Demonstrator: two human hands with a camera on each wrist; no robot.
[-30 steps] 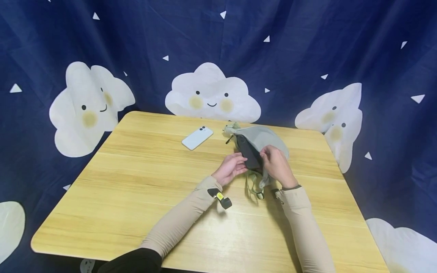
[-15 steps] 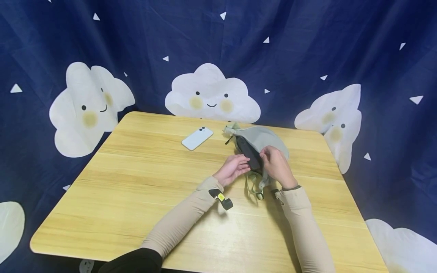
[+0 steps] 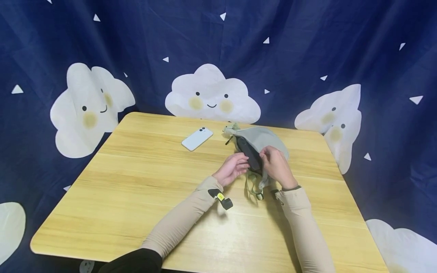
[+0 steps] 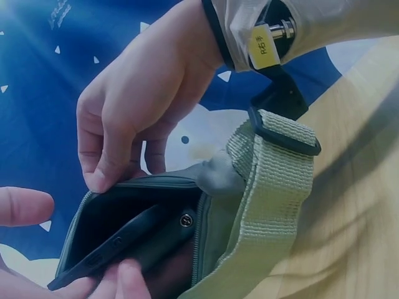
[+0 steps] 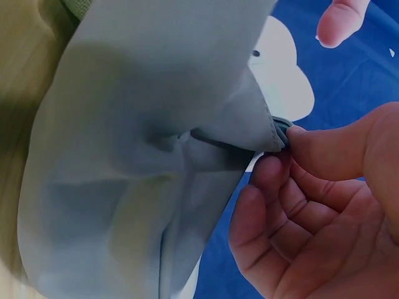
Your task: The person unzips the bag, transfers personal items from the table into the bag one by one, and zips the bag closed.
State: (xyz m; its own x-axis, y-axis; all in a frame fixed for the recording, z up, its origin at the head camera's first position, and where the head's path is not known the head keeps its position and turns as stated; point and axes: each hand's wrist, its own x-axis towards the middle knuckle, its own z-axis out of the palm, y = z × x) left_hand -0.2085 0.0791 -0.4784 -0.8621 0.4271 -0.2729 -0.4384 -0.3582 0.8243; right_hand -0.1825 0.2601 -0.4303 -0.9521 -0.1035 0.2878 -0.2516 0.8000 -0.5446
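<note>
A grey-green sling bag (image 3: 268,137) rests at the back right of the table with its zipped mouth open towards the left. My right hand (image 3: 278,167) pinches the mouth's zipper edge between thumb and fingers, as the right wrist view shows with the bag's fabric (image 5: 124,93) drawn up. Inside the mouth sits a dark flat slab (image 4: 118,240), its narrow edge marked with small openings. My left hand (image 3: 232,169) is at the mouth, fingertips against the slab and thumb (image 4: 25,207) held apart. The slab's lower part is hidden in the bag.
A white phone (image 3: 197,138) lies back-up on the wooden table (image 3: 136,182), left of the bag. The bag's webbing strap (image 4: 277,193) with a dark buckle hangs at its near end. A blue cloud-print curtain (image 3: 143,45) stands behind the table's far edge.
My left fingers have shifted slightly at the bag's mouth, a little right and then back. The dark slab sits slightly differently in the opening. My right hand keeps its pinch.
</note>
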